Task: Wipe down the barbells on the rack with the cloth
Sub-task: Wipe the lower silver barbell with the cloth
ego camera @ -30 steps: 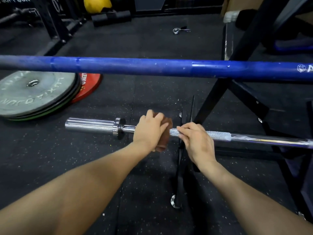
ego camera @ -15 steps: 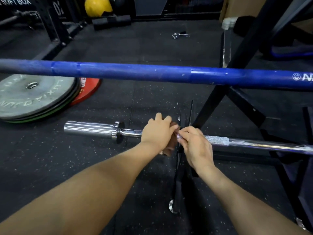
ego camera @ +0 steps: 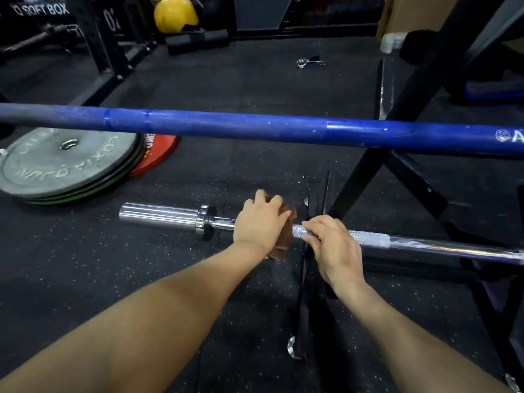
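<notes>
A chrome barbell (ego camera: pixel 431 246) lies across the low arms of a black rack (ego camera: pixel 365 177), its sleeve (ego camera: pixel 158 215) pointing left. My left hand (ego camera: pixel 259 224) grips a brown cloth (ego camera: pixel 283 242) wrapped around the shaft just right of the collar. My right hand (ego camera: pixel 333 246) is curled over the knurled part of the shaft, right beside the cloth. A blue barbell (ego camera: pixel 255 126) rests higher on the rack and crosses the whole view above both hands.
Grey and red weight plates (ego camera: pixel 68 163) lie stacked on the rubber floor at the left. A spring collar (ego camera: pixel 304 62) lies on the floor farther back. A yellow ball (ego camera: pixel 174 14) and black rack legs (ego camera: pixel 110 61) stand at the back left.
My left hand with the cloth slid right along the shaft until it met my right hand, then back left a little. The right hand kept its hold on the knurling.
</notes>
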`<action>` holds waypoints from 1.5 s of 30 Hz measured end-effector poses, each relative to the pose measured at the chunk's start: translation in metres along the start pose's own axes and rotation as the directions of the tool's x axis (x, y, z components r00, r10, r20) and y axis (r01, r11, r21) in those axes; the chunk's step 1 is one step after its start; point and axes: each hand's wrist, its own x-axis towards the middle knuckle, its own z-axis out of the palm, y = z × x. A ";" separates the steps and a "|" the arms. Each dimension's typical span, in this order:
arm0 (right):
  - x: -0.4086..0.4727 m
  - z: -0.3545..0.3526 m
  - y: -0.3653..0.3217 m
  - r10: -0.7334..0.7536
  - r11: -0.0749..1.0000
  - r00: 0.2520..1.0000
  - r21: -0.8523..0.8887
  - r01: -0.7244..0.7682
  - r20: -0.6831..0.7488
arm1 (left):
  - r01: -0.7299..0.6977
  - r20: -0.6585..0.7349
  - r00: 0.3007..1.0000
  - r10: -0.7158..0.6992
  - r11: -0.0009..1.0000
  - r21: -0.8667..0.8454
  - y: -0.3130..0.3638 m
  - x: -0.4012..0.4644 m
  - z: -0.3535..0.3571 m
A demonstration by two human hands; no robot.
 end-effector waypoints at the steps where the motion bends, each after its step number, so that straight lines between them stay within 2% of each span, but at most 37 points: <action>1: -0.001 0.000 0.000 0.020 1.000 1.000 0.020 -0.019 -0.006 | -0.060 -0.022 0.998 0.059 0.998 -0.027 -0.005 -0.006 0.002; 3: -0.001 -0.001 0.000 0.027 0.999 1.000 0.032 -0.027 -0.006 | -0.181 -0.057 0.983 0.176 0.977 -0.115 -0.024 -0.032 0.005; 5: -0.001 0.001 0.002 -0.003 1.000 1.000 0.009 0.003 -0.004 | -0.195 -0.092 0.979 0.182 0.965 -0.174 -0.049 -0.049 0.003; 8: 0.000 0.001 0.002 0.000 1.000 1.000 0.016 0.000 -0.006 | -0.101 -0.130 0.987 0.090 0.992 -0.081 -0.063 -0.035 -0.002; 10: 0.000 0.001 0.001 0.037 0.998 0.999 0.042 -0.037 -0.006 | -0.013 -0.116 0.993 -0.001 0.992 -0.123 -0.038 -0.024 -0.002; 14: 0.001 -0.003 0.000 0.017 0.999 1.000 -0.040 -0.016 0.012 | -0.127 -0.046 0.992 0.121 0.971 -0.201 0.024 -0.025 0.013; 16: 0.001 -0.003 0.002 -0.017 0.999 1.000 -0.044 0.018 0.017 | -0.196 -0.003 0.980 0.200 0.954 -0.225 0.013 -0.027 0.005; 18: 0.001 -0.003 0.002 0.012 0.999 1.000 0.047 -0.012 -0.001 | -0.247 0.021 0.967 0.254 0.955 -0.165 -0.022 -0.027 -0.004; 21: -0.001 -0.001 0.001 -0.012 0.999 0.999 0.048 0.013 -0.036 | -0.123 -0.032 0.992 0.120 0.987 -0.100 -0.072 -0.028 -0.013; 24: -0.003 -0.002 -0.003 -0.035 0.999 0.998 0.036 0.037 -0.054 | -0.079 -0.081 0.994 0.067 0.985 -0.153 -0.044 -0.033 -0.002; 26: -0.007 -0.006 -0.001 -0.021 1.000 0.994 -0.009 0.021 -0.105 | -0.108 -0.060 0.993 0.097 0.972 -0.210 -0.002 -0.036 0.012; 28: -0.012 -0.009 0.004 0.019 0.997 0.986 -0.072 -0.031 -0.163 | -0.155 -0.088 0.986 0.141 0.969 -0.192 0.018 -0.038 0.019; 31: -0.019 -0.015 0.013 0.002 0.986 0.983 -0.164 -0.033 -0.184 | -0.284 -0.014 0.958 0.285 0.950 -0.133 -0.006 -0.033 0.005; 33: -0.019 -0.016 0.012 0.009 0.984 0.988 -0.172 -0.036 -0.154 | -0.296 -0.022 0.955 0.295 0.951 -0.087 -0.039 -0.031 0.000; 34: -0.019 -0.017 0.010 0.031 0.986 0.990 -0.160 -0.053 -0.136 | -0.242 -0.043 0.970 0.239 0.958 -0.150 -0.049 -0.033 -0.001; 36: -0.018 -0.018 0.008 0.050 0.985 0.991 -0.160 -0.070 -0.126 | -0.147 -0.052 0.989 0.137 0.893 -0.425 -0.046 -0.038 0.002; 37: -0.017 -0.018 0.006 0.060 0.982 0.991 -0.172 -0.080 -0.121 | -0.142 -0.057 0.990 0.130 0.875 -0.463 -0.034 -0.039 0.007; 41: -0.015 -0.020 0.005 0.082 0.978 0.992 -0.186 -0.098 -0.094 | -0.265 -0.099 0.963 0.252 0.952 -0.155 0.004 -0.026 0.014; 43: -0.018 -0.023 0.006 0.068 0.979 0.995 -0.188 -0.081 -0.072 | -0.220 0.009 0.975 0.222 0.969 -0.115 0.003 -0.013 0.006; 45: -0.020 -0.023 0.007 0.055 0.979 0.997 -0.192 -0.066 -0.063 | -0.109 0.094 0.987 0.127 0.979 -0.172 0.000 -0.002 0.000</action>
